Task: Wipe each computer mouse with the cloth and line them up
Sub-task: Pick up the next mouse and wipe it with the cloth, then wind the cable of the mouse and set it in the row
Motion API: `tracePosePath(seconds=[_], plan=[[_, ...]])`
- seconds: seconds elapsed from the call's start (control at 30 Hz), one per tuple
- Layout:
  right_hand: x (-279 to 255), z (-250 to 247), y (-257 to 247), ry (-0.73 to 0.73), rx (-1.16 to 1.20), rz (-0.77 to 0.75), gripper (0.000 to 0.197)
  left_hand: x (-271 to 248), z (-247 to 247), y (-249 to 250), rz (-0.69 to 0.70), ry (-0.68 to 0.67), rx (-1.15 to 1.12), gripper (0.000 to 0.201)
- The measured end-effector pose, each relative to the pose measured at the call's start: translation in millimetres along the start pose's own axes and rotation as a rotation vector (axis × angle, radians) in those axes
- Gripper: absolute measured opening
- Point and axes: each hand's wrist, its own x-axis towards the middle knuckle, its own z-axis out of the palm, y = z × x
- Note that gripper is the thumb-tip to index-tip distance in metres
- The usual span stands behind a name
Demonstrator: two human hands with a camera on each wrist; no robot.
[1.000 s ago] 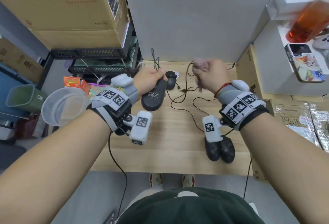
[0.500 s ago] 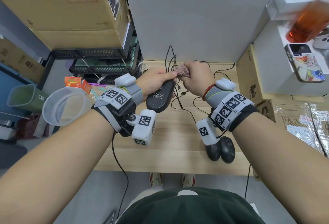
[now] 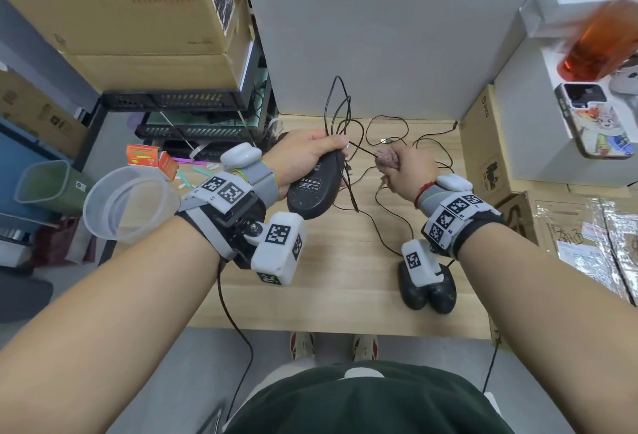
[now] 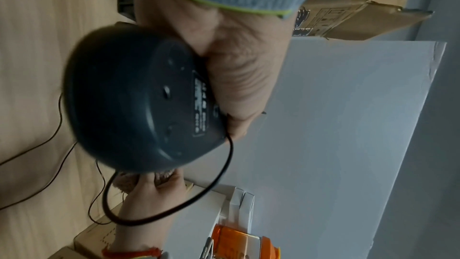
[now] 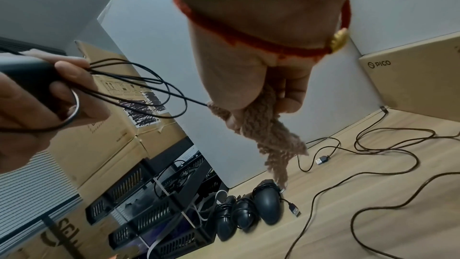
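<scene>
Left hand (image 3: 303, 157) gripping smooth black mouse (image 3: 316, 185), right hand (image 3: 409, 168) clutching nubby pinkish cloth (image 3: 386, 159)

Table: we see a light wooden top (image 3: 331, 281).
On it: two black mice (image 3: 428, 290), loose black cables (image 3: 386, 226).

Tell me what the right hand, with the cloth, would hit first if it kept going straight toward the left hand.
Probably the looped cable, then the mouse in the left hand. The right hand grips the cloth; depth is unclear.
</scene>
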Motion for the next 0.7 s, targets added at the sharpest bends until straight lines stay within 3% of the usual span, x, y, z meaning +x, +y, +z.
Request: tracePosePath(seconds=[0.23, 0.33, 0.43, 0.53, 0.7], plan=[[-13, 1, -1, 0.089, 0.123, 0.002, 0.023, -1, -5, 1, 0.033, 0.043, 0.030, 0.019], [-20, -5, -3, -0.053, 0.275, -0.019, 0.019, -2, -9, 2, 0.050, 0.082, 0.013, 0.019], [-20, -3, 6, -0.183, 0.222, -0.008, 0.034, -4, -18, 3, 0.060, 0.138, -0.010, 0.018], [-24, 2, 23, -0.205, 0.117, 0.033, 0.024, -5, -30, 8, 0.067, 0.190, -0.055, 0.017], [-35, 18, 36, -0.293, 0.185, 0.109, 0.016, -4, -34, -1, 0.055, 0.187, 0.058, 0.018]])
